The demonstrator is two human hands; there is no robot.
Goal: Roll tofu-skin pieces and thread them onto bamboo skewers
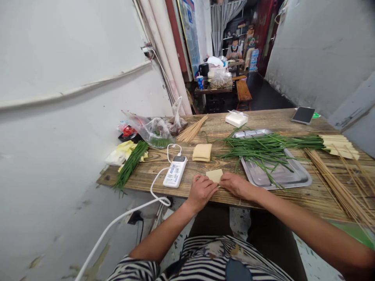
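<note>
On wooden table (218, 132): left hand (202, 190), right hand (236, 185) gripping pale sheet (215, 175); yellowish stack (202, 152) beyond.

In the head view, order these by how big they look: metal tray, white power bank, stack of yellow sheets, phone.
Metal tray, clearly largest
White power bank
Stack of yellow sheets and phone: too alike to rank

The table (269, 121) is rough, grained wood. Along its near edge, the sheet (215, 175) looks smooth and matt, the tray (281, 180) shiny metal, the power bank (175, 175) smooth plastic. By the far left corner, the bag (155, 132) is thin, glossy clear plastic.
</note>
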